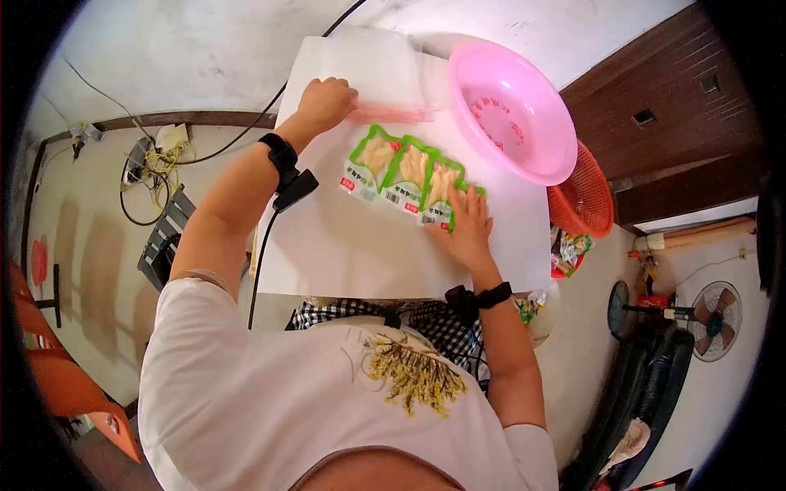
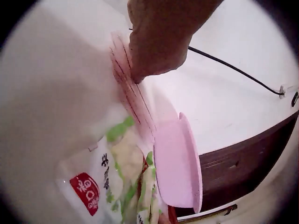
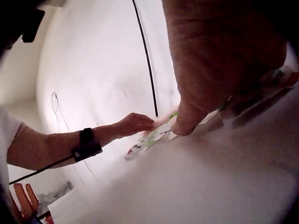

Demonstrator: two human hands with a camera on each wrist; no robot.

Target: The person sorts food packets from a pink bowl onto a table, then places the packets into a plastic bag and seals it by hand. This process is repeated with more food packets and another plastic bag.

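Note:
My left hand, fingers bent, is at the pink-banded edge of a stack of clear plastic bags. In the left wrist view its thumb side meets the pink band; whether it pinches a bag I cannot tell. Several green-and-white food packets lie overlapping in a slanted row, with pale pieces showing through their windows. Across the rightmost packet rests my right hand, fingers spread. From the right wrist view, its thumb touches the packets' near edge, while the palm hides part of them.
A pink basin stands at the table's back right corner, beside a red basket. Below that are more colourful packets. The white table has a black cable along its left side. A fan stands far right.

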